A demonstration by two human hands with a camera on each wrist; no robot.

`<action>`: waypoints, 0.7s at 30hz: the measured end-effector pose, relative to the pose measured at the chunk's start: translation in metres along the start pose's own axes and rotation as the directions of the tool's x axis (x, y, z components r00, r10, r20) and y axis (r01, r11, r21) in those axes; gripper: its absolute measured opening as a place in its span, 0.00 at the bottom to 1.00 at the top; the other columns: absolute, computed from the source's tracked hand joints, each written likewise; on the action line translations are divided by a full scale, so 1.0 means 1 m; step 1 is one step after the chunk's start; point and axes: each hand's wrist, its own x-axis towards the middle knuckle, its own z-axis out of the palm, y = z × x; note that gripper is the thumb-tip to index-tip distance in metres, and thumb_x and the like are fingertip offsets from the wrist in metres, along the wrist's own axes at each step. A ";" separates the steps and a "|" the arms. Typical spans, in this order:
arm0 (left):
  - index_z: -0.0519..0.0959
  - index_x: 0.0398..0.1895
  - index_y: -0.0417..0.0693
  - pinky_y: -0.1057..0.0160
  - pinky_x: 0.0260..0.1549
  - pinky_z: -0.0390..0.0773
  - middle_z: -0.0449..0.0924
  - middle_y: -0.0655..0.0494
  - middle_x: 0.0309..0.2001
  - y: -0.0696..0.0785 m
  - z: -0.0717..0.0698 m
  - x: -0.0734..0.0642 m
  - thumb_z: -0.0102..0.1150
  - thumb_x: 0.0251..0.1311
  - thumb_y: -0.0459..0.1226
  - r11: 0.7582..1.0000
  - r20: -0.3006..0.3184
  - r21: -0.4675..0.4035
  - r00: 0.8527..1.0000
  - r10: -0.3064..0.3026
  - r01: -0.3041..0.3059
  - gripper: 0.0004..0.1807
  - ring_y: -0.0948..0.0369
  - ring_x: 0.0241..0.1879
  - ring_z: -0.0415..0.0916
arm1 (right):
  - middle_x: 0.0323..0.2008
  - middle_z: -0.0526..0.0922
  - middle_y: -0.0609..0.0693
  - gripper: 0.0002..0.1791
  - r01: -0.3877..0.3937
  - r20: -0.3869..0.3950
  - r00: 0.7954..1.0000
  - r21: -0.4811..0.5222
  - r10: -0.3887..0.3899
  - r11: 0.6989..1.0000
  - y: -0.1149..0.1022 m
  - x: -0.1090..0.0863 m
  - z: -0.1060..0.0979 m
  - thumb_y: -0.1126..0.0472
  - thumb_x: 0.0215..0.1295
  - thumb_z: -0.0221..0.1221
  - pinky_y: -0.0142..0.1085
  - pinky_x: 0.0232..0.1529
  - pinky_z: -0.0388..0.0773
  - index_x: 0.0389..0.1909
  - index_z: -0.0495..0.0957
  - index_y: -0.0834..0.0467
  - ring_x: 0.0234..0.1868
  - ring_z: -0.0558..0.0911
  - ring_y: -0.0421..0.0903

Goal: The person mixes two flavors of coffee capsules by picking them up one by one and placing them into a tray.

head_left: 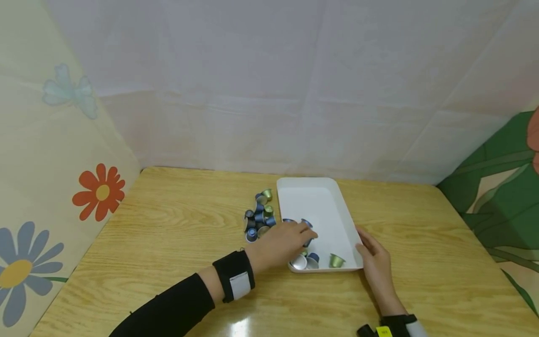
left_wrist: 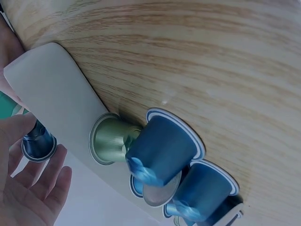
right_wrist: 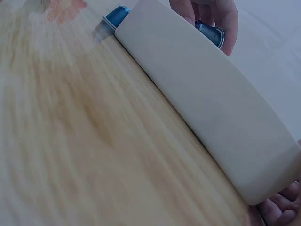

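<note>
Over the front half of a white tray (head_left: 320, 199), my left hand (head_left: 278, 245) pinches a blue coffee capsule (left_wrist: 38, 145) between thumb and fingers. At the tray's right side near its front corner, my right hand (head_left: 376, 262) grips the rim. Inside, a green capsule (head_left: 336, 260) lies at the front, and a blue capsule (head_left: 313, 260) sits beside a capsule with its silver lid showing (head_left: 299, 262). The left hand covers part of the tray's left side. In the left wrist view, a green capsule (left_wrist: 115, 140) lies against the tray's outer wall beside a larger-looking blue one (left_wrist: 164, 148).
A heap of several blue, dark and green capsules (head_left: 259, 216) lies on the wooden table (head_left: 189, 206) just left of the tray. A white cloth (head_left: 261, 117) hangs behind the table. Cloths with printed flowers (head_left: 102, 192) stand at both sides.
</note>
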 end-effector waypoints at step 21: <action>0.74 0.63 0.51 0.67 0.56 0.75 0.77 0.56 0.56 0.002 0.003 -0.002 0.58 0.68 0.37 1.000 0.040 -0.004 0.999 -0.021 0.021 0.20 0.62 0.53 0.76 | 0.68 0.70 0.56 0.24 0.008 -0.027 1.000 0.017 -0.008 1.000 0.001 0.001 0.002 0.64 0.76 0.47 0.12 0.50 0.63 0.71 0.67 0.59 0.68 0.67 0.51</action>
